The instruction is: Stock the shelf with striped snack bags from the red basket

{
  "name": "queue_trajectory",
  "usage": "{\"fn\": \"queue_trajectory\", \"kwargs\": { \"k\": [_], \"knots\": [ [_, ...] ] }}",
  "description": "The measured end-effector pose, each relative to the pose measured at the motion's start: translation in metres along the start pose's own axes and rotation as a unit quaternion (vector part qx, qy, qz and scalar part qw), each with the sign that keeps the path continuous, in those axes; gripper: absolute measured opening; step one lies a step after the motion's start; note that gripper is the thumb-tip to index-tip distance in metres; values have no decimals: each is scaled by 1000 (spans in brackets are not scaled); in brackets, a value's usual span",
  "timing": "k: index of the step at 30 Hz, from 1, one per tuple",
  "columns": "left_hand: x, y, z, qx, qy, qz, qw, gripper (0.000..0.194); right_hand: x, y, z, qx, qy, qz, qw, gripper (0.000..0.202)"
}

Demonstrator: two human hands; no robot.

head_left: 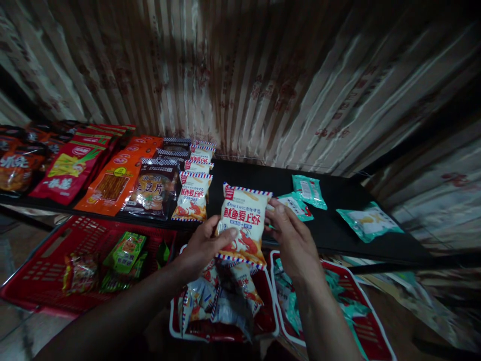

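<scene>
My left hand and right hand are gripping a snack bag between them — its long axis pointing away from me — while matching bags are standing just beyond the left, nearer hand.

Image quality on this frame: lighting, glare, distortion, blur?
Head view: dim overall, near-black in the upper right corner; head view: the white snack bag in the hands reads brightest, its large print legible; head view: pale streaks and dark folds across the pleated backdrop; head view: shelf looks skewed, probably wide-angle distortion; head view: small print on the teal packs too soft to read.
</scene>
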State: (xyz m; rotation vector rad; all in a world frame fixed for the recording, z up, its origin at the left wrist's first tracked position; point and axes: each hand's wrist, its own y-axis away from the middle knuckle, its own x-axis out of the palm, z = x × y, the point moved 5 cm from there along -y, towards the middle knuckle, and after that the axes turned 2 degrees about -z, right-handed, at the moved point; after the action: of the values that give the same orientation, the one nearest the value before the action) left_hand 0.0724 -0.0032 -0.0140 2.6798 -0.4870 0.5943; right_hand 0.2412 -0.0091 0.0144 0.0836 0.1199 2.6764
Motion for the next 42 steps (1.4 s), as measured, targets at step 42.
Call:
{"fn": "queue_trajectory", "kwargs": {
  "k": [42],
  "knots": [
    [-9,-10,-29,39,149,-38,987,33,51,39,-21,143,-171,25,975,39]
  ]
}}
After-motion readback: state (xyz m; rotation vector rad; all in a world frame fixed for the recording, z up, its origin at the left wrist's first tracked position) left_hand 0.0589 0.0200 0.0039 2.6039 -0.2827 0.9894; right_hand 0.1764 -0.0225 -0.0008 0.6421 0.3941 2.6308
